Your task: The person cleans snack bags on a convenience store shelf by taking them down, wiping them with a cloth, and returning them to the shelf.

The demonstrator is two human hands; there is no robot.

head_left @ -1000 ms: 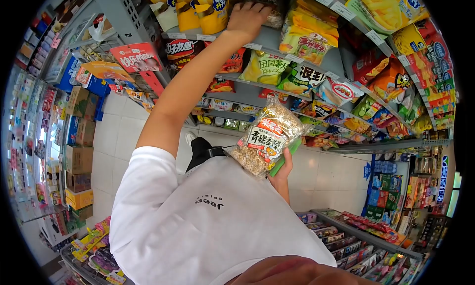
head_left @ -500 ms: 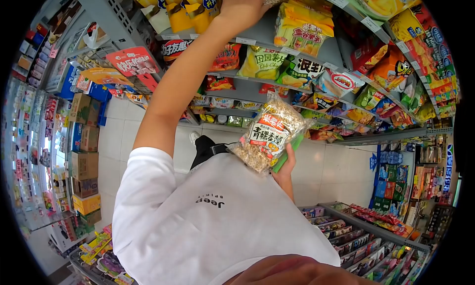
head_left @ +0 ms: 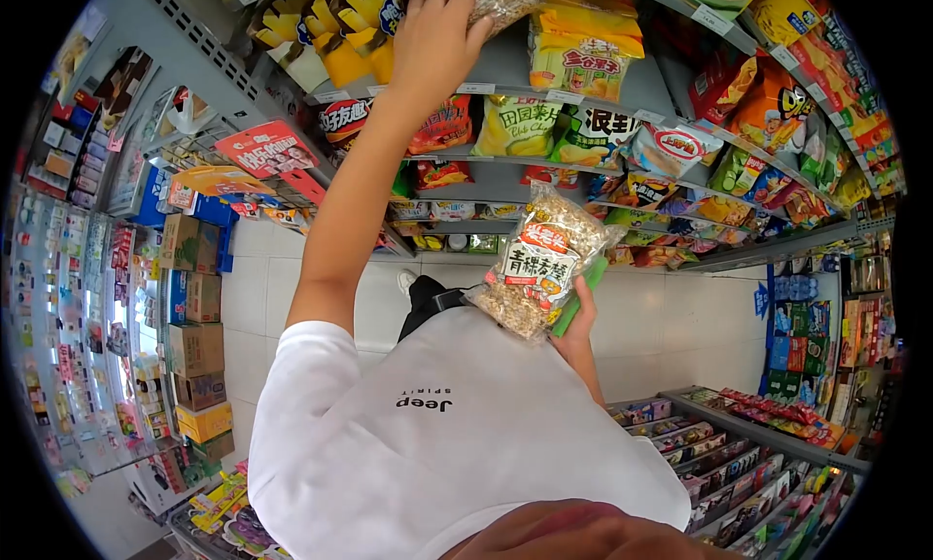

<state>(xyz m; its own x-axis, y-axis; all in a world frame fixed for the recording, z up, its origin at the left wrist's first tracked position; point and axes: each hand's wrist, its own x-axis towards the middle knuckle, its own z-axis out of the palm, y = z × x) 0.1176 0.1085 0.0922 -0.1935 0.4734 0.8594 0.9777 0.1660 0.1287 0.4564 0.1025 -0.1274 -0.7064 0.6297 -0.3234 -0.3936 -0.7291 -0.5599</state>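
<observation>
Up at the shelf, my left hand [head_left: 439, 37] is closed on the near end of a clear bag of brown grain snack [head_left: 509, 0], its thumb along the side. The fingertips are partly hidden. In front of my waist, my right hand [head_left: 580, 319] holds a second clear bag of puffed grain snack [head_left: 537, 268] with a red and white label and Chinese writing. A flat green thing [head_left: 573, 302] is held behind that bag, mostly covered by it.
Yellow snack packs [head_left: 362, 20] stand left of my left hand, and a yellow bag [head_left: 586, 54] lies to its right. Lower tiers hold several chip bags [head_left: 515, 124]. Stacked cartons [head_left: 197, 351] stand at left; a low packet rack [head_left: 714, 472] is behind me at right.
My left hand has come back a little from the shelf, and more of its bag shows now. My right hand keeps its bag at my waist. The whole view has shifted slightly.
</observation>
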